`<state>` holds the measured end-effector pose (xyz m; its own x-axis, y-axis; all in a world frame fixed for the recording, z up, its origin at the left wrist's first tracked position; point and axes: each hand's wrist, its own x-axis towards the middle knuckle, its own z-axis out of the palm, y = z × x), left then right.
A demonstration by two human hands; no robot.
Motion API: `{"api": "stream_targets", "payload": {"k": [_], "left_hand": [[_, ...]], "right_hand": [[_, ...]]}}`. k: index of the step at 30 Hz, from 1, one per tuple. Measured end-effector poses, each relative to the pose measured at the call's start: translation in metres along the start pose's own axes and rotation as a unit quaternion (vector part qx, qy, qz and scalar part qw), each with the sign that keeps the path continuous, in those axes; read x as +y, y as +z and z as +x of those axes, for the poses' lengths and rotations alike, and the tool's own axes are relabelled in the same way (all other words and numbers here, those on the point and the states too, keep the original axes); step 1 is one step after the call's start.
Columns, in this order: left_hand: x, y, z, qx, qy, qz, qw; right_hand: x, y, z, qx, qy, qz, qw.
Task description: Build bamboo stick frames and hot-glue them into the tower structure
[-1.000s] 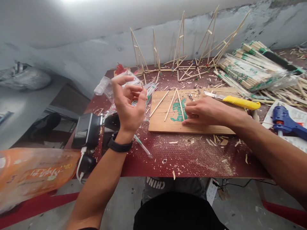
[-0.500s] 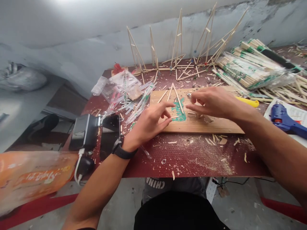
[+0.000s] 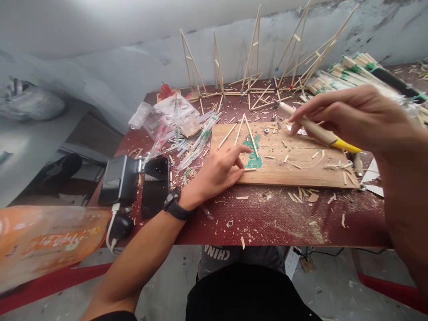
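My left hand (image 3: 222, 171) rests low on the left part of the wooden board (image 3: 301, 176). Its thumb and a bent finger close on a short wooden stick (image 3: 250, 169), while the index finger stretches over a green patch (image 3: 256, 158) on the board. Beyond these fingers, two thin sticks (image 3: 250, 131) meet in a point, and a loose stick (image 3: 227, 135) lies to their left. Raised above the board's right side, my right hand (image 3: 347, 116) grips a slim, pale-handled tool (image 3: 286, 108) with a thin dark tip pointing left. Blur hides the tool's exact kind.
Stick frames (image 3: 249, 89) stand along the wall. Clear plastic wrappers (image 3: 177, 116) lie left of the board, near a phone (image 3: 155, 185) and a black box (image 3: 118, 180). A yellow handle (image 3: 346, 145) is at right, with bundled sticks (image 3: 361, 73) behind. Shavings litter the table.
My right hand has lifted from the board's middle and swung right, and now has the pale-handled tool in it. My left hand stays on the board with the stick, shifted slightly.
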<state>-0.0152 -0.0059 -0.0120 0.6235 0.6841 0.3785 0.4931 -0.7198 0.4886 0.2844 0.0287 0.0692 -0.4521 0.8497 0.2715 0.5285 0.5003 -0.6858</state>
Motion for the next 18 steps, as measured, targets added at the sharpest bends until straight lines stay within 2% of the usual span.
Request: {"api": "stream_targets", "payload": {"k": [3, 8, 13, 18], "left_hand": [[0.002, 0.004, 0.001, 0.008, -0.005, -0.009, 1.000], [0.003, 0.010, 0.001, 0.027, -0.010, -0.034, 0.999], [0.005, 0.014, 0.001, 0.026, -0.010, -0.075, 0.997], [0.004, 0.016, 0.001, 0.022, -0.014, -0.081, 0.996]], "right_hand": [[-0.015, 0.004, -0.007, 0.029, -0.002, 0.121, 0.992], [-0.016, 0.041, -0.008, 0.123, -0.070, 0.112, 0.984], [-0.007, 0.072, -0.006, 0.091, -0.083, 0.058, 0.991], [0.001, 0.079, -0.008, 0.089, -0.088, 0.008, 0.992]]}}
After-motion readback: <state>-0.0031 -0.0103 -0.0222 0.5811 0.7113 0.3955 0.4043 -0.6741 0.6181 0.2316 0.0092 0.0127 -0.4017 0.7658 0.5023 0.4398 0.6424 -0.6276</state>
